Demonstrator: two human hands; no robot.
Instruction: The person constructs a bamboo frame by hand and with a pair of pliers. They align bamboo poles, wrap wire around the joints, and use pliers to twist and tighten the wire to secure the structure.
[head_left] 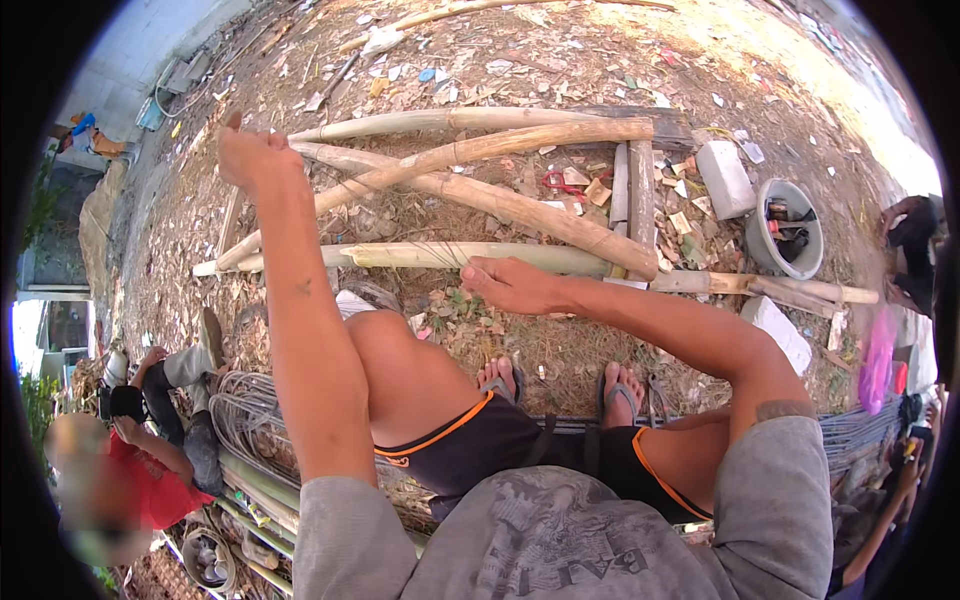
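My left hand (258, 160) is raised at upper left beside the ends of the bamboo poles, fingers curled; what it may hold is too small to make out. My right hand (505, 285) is closed on thin wires (458, 258), just below a pale green pole (525, 257). Two tan poles cross at a slant, one over the other (545, 215), within a rough frame lying on the ground, with a short upright-running piece (640, 190) at its right.
A white block (723, 178) and a grey bucket of tools (785, 228) lie right of the frame. Another block (775, 330) is nearer. Coiled wire (250, 425) is at left. A person in red (170, 490) sits left; others are at right. Pliers (657, 398) lie by my foot.
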